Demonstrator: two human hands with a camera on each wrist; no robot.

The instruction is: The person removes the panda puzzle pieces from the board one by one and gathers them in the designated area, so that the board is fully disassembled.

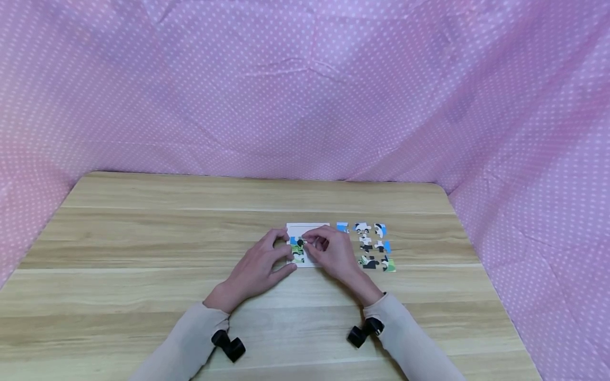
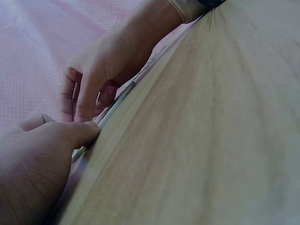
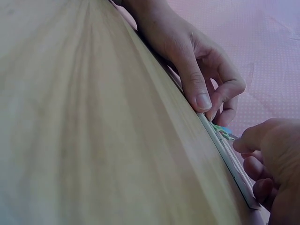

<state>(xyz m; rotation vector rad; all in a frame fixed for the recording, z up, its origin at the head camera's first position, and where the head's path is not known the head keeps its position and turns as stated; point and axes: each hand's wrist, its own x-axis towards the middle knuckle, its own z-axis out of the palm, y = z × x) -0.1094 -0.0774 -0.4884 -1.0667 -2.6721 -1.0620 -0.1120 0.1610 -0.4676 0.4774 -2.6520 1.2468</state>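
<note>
A white puzzle board [image 1: 296, 230] lies flat on the wooden table, with several joined green and blue puzzle pieces [image 1: 297, 257] along its left side. My left hand [image 1: 257, 266] holds the board's left end, thumb at the near edge and bent fingers over the side. From the right, my right hand [image 1: 333, 252] reaches over the board and pinches a small puzzle piece [image 1: 301, 242] beside the joined ones; its fingertips partly hide it. In the right wrist view, a green and blue bit of puzzle [image 3: 224, 130] shows between the two hands.
Several loose panda puzzle pieces [image 1: 368, 262] lie in rough rows right of the board, just past my right hand. A blue piece [image 1: 342, 227] sits near the board's top right corner. Pink dotted cloth [image 1: 305, 106] hangs behind the wooden table [image 1: 143, 238] and along its sides.
</note>
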